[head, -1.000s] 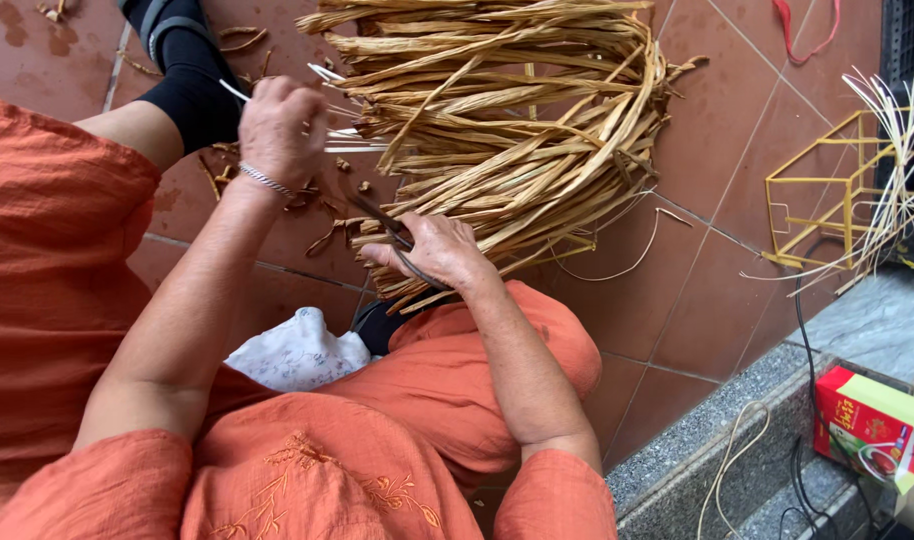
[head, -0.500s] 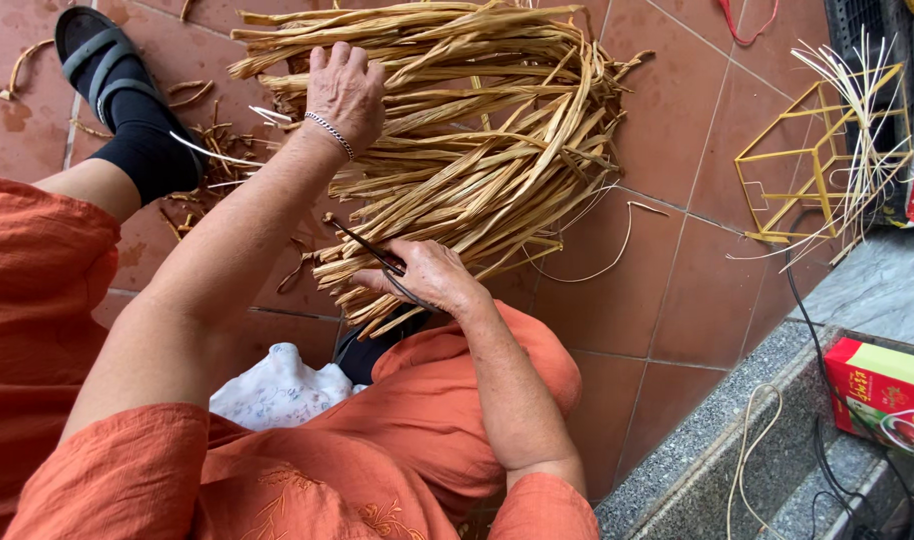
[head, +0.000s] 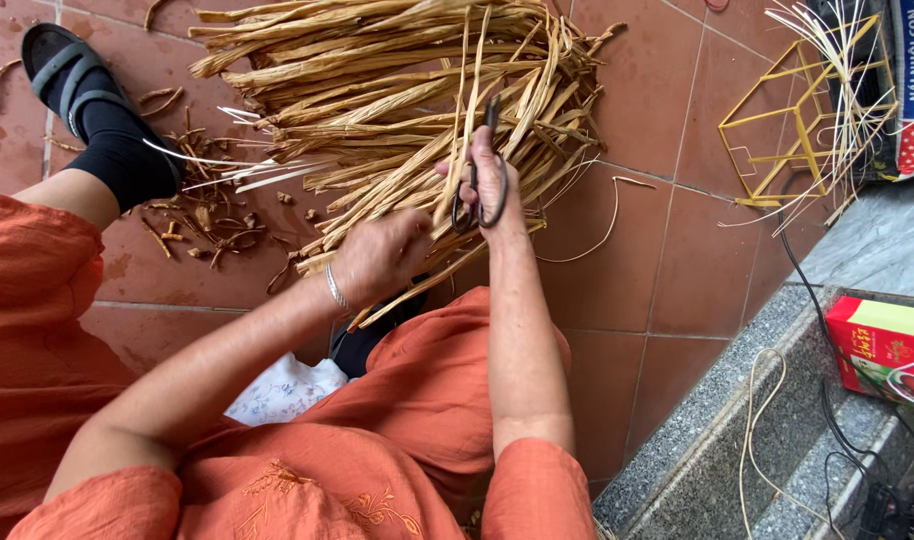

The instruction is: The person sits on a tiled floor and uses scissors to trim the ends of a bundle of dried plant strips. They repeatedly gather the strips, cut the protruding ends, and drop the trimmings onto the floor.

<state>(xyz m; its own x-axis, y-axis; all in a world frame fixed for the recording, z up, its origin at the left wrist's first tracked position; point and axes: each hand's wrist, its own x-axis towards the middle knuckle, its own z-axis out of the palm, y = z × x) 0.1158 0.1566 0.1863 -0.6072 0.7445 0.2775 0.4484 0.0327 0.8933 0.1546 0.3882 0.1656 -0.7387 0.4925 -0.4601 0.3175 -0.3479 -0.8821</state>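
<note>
Down on the tiled floor [head: 677,260], the person sat with a big heap of dried, straw-coloured strips [head: 397,90] spread in front of the knees. The right hand [head: 487,185] was closed through the loops of a pair of dark scissors [head: 480,170], fingers threaded into the handles and the blades pointing away into the heap, a grip that seemed ready for cutting. The left hand [head: 377,255], with a thin bangle at the wrist, was curled shut around the near ends of several strips, apparently gathering them into a bunch and holding them steady beside the scissors. Both hands met at the near edge of the heap, just above the orange-clothed lap. Short offcuts [head: 202,225] lay scattered on the tiles to the left, near a black-socked foot in a sandal [head: 72,70], likely where trimmed ends fell. Well apart on the right stood a yellow wire frame [head: 797,120] with pale thin sticks leaning in it, and a red and green box [head: 887,345] rested on the grey stone step.
</note>
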